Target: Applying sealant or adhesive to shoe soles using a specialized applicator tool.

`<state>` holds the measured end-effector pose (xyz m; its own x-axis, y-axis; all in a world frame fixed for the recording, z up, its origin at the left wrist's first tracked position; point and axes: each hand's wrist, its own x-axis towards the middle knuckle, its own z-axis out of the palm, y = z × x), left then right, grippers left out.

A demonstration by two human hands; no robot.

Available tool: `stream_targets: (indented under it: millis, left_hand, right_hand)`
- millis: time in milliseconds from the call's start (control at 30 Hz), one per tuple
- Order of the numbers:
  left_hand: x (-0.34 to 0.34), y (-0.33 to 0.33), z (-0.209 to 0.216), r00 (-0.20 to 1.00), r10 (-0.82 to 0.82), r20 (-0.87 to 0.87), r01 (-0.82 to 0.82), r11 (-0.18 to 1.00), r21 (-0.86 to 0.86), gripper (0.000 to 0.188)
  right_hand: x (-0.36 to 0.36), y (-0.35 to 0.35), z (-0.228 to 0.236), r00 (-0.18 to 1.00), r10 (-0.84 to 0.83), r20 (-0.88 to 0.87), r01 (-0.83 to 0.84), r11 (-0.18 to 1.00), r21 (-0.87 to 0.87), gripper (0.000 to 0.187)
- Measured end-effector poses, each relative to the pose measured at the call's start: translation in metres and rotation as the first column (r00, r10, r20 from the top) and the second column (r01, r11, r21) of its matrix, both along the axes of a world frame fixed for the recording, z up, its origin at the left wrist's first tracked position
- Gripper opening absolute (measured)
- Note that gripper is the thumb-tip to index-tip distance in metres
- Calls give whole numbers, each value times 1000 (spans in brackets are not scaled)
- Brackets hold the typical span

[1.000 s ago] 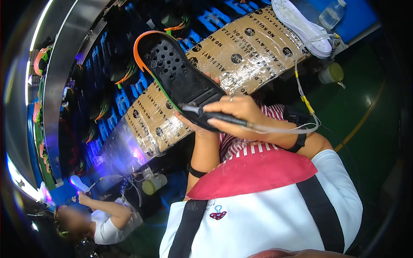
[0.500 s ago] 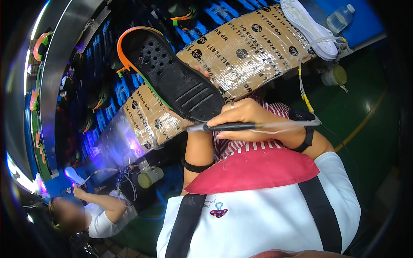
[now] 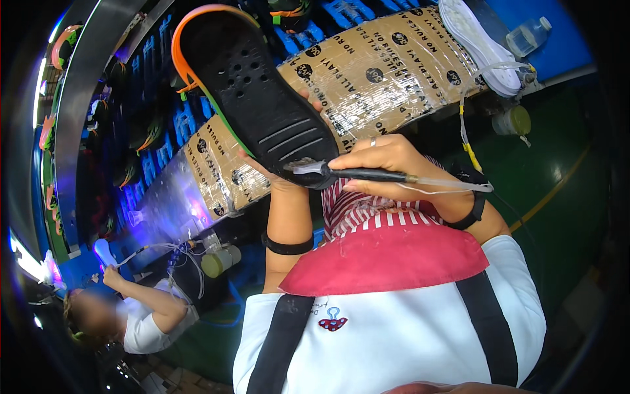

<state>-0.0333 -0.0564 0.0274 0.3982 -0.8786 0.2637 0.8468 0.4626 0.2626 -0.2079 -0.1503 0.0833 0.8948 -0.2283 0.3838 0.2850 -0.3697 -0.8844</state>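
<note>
My left hand [image 3: 261, 168] grips a black shoe sole [image 3: 239, 121] from below, its fingers curled round both edges. The sole has an orange rim at the far end that turns green along the left side. Round holes and several raised bars mark its upward face. In my right hand [image 3: 397, 159] is a glue brush [image 3: 371, 175] with a black handle and a thin clear tube running from its back end. Its pale bristles touch the sole near the end closest to me, where a whitish wet smear shows.
A cardboard-covered, film-wrapped bench [image 3: 374, 75] lies beyond the sole. At right are a white sole [image 3: 482, 49], a clear bottle [image 3: 527, 37] and a lidded pot [image 3: 510, 121]. Blue racks [image 3: 187, 128] carry shoe parts. A co-worker [image 3: 154, 312] sits lower left, holding a sole.
The brush has moved from beside the sole's near end onto its surface, leaving a wet smear there. The sole has come closer to the camera and shifted slightly upward in view.
</note>
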Motion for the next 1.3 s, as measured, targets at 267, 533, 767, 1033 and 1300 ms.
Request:
stream_targets:
  millis: [267,533,767,1033,1300]
  left_hand:
    - [11,8,17,982,-53,180,27,989,147,96]
    - [29,14,8,965,-65,255,-40,922,385,101]
    - [34,14,21,962,-262,78,233,934,272,67]
    - [40,14,23,935,-331,126,269,896,353,60]
    - [40,12,29,848,-495,187,241,676,696,39]
  right_hand:
    - [-2,-3,4,961,278,13,-277,953,124,27]
    - [0,-2,-5,946,324,-17,-324,942,-82,26]
    - [4,-2,-3,984,167,61,-167,986,-9,26]
    - [1,-5,2,955,296,-6,-296,953,-70,25]
    - [-1,-8,-1,937,348,-33,-348,922,-169,26]
